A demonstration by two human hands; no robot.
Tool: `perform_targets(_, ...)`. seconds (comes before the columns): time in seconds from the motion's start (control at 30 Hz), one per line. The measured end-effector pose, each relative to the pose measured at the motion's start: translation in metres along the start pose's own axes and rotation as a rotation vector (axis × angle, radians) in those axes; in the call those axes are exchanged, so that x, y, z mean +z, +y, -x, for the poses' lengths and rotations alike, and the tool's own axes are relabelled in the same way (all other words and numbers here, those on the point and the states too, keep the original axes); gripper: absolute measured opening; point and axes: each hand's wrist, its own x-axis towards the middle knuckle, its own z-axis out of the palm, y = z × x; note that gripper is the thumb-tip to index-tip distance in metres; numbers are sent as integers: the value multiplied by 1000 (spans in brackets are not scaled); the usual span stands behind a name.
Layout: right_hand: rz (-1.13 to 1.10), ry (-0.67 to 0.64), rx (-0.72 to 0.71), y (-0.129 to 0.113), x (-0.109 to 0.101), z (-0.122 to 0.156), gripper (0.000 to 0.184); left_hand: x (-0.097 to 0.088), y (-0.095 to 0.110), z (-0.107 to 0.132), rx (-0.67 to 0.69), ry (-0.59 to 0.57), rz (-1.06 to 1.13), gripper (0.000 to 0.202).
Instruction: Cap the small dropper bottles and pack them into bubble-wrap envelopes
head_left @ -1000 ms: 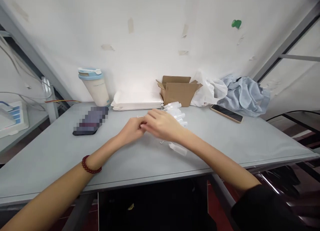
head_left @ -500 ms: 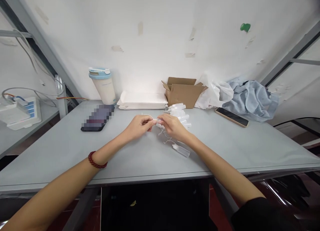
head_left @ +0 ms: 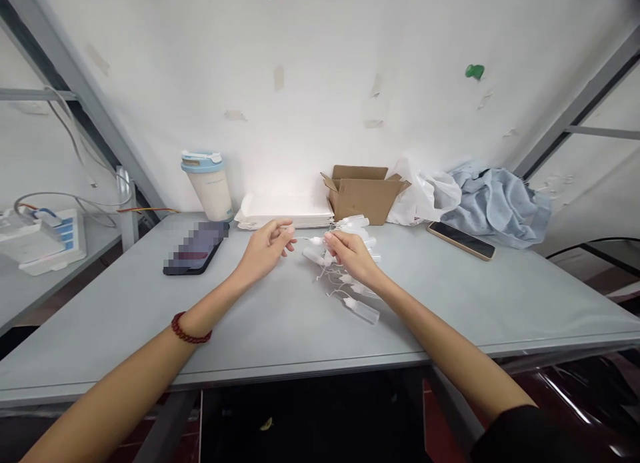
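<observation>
Grey table [head_left: 280, 339], hands [head_left: 264, 255] [head_left: 350, 255] apart, right pinching bottle [head_left: 315, 240], cup lettering [head_left: 217, 181] illegible

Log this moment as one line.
right hand: holds small bottle | left hand: near its tip, grip unclear | more bottles: on table

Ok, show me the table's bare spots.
On the grey table, room lies between the left forearm and the small translucent plastic bottles; left of that forearm, this side of the dark, partly blurred phone; right of the right forearm, this side of the tan-edged black phone. Crowded: bottles around the right hand, toward the brown cardboard box.
</observation>
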Motion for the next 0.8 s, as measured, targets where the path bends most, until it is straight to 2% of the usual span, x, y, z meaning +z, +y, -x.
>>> perform_targets(0.07, -4, 30, 6, -2, -1, 0, 44, -2, 2, -1, -3, -17, 37, 45)
perform_targets(0.23, -35, 55, 20, -2, 0, 0, 45, -1, 7, 2, 15, -120, 24, 32)
perform_targets(0.47, -184, 80, 139, -1, -4, -2, 46, 3, 10, 5, -55, -71, 85, 26)
perform_targets(0.63, -155, 69, 263, -10, -6, -1, 41, 4, 8, 5, -96, -55, 93, 26)
perform_targets(0.8, -158, 47, 281, -13, -5, 1, 42, 4, 5, 4, -95, -61, 50, 26)
